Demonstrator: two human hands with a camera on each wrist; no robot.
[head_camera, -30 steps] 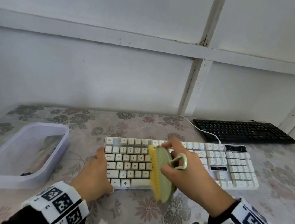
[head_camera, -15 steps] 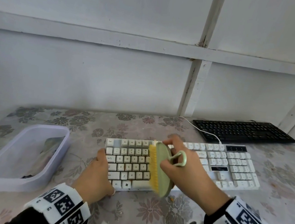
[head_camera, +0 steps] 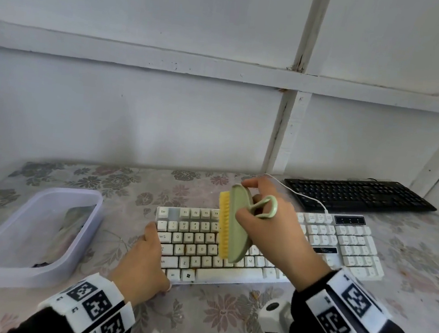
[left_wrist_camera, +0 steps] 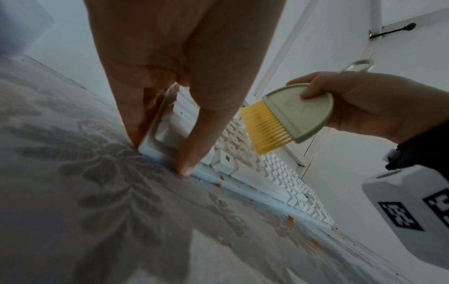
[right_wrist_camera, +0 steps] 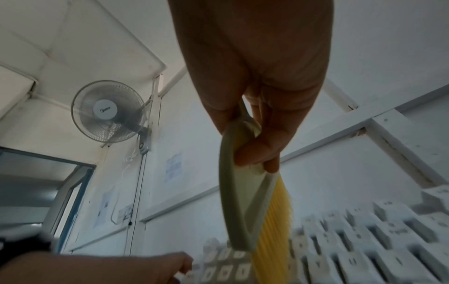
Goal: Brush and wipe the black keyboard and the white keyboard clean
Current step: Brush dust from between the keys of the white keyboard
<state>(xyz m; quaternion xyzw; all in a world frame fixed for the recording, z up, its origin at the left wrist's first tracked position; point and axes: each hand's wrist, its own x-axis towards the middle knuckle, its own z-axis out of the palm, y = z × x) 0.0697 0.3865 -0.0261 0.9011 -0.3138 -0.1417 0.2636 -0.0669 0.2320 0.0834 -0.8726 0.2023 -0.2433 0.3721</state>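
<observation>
A: What does the white keyboard point(head_camera: 266, 248) look like?

B: It has pale, slightly yellowed keycaps and a white cable running from its back edge. It lies near the middle of the floral tabletop point(head_camera: 223, 312), with small orange crumbs on the cloth along its front edge. The black keyboard point(head_camera: 358, 194) sits at the tabletop's far right corner, well apart from both hands.

A: And the hands?

B: The left hand point(head_camera: 144, 264) rests at the white keyboard's front left corner, thumb along its left side, fingers pressed down at the corner in the left wrist view. The right hand point(head_camera: 273, 235) pinches the pale green brush point(head_camera: 235, 223) by its flat back, thumb on one face and fingers on the other. The yellow bristles point(left_wrist_camera: 266, 127) point left and downward, clear of the keys in the left wrist view.

A: Anything changed from a second ago?

B: The brush has risen and moved toward the back of the keyboard; earlier its bristles lay lower over the front rows. The left hand stays at the same corner.

A: What is hard to see?

B: The right hand and brush cover the keyboard's middle keys. A translucent tub point(head_camera: 35, 235) near the tabletop's left edge holds something dark and blurred that cannot be made out. The keys in the right wrist view are smeared by blur.
</observation>
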